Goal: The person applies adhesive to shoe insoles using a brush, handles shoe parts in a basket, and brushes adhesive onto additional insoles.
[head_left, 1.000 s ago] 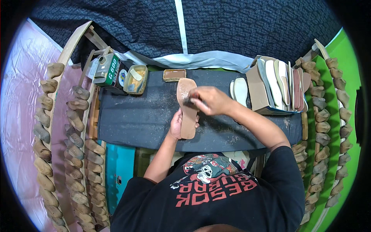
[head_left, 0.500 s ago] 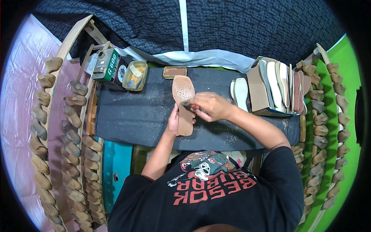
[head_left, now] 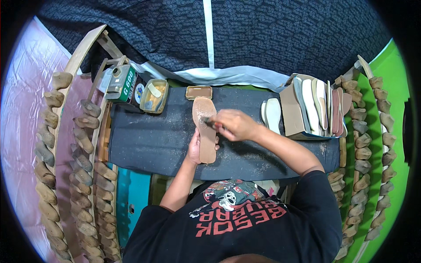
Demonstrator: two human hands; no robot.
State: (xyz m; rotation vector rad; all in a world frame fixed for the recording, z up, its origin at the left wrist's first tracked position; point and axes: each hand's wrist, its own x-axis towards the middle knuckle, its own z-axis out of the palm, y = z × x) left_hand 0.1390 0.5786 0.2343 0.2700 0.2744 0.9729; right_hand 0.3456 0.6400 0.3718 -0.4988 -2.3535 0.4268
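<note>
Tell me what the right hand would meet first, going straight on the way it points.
Probably the tan sole, held in the left hand: the right hand points leftward at it, its small tool over the sole's wider part. Exact depth is unclear from this view.

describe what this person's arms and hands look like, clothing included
The left hand and right hand are ungloved, with bare forearms. Short black sleeves belong to a black T-shirt printed with red lettering and a white skull.
</note>
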